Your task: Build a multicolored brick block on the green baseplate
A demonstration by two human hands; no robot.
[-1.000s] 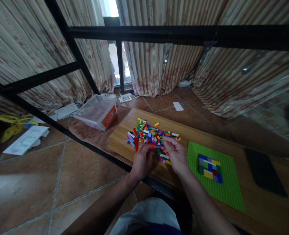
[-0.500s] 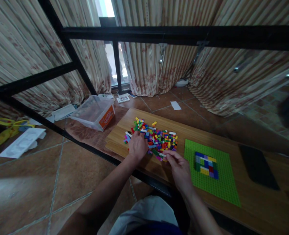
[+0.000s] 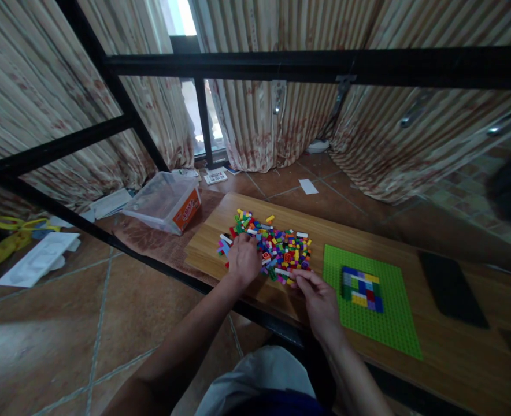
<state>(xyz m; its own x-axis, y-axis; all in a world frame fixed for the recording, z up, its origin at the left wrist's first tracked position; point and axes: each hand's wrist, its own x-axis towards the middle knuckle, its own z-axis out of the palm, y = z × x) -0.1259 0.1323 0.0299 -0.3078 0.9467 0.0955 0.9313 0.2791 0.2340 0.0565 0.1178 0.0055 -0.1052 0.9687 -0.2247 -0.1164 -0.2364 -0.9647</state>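
Observation:
A heap of small coloured toy bricks (image 3: 277, 241) spreads over the wooden table. My left hand (image 3: 244, 259) lies over the heap's left side, fingers bent together and pointing down among the bricks; whatever their tips hold is hidden. At the near right edge of the heap, my right hand (image 3: 318, 297) is closed in a pinch, thumb against fingers, on one end of a long white brick (image 3: 283, 271). To the right of that hand lies a green studded baseplate (image 3: 392, 326), bearing a flat square built of blue, yellow, white, green and red bricks (image 3: 362, 289).
The wooden table (image 3: 207, 245) has a dark flat slab (image 3: 452, 289) at its right. A clear plastic box (image 3: 162, 202) with an orange label stands on a brown mat beyond the left end. Black metal bars (image 3: 281, 65) cross in front of curtains. White packaging (image 3: 39, 260) lies on the tiled floor.
The view has shifted slightly. Both hands stay at nearly the same spots over the heap, and the white brick at my right fingertips has turned a little.

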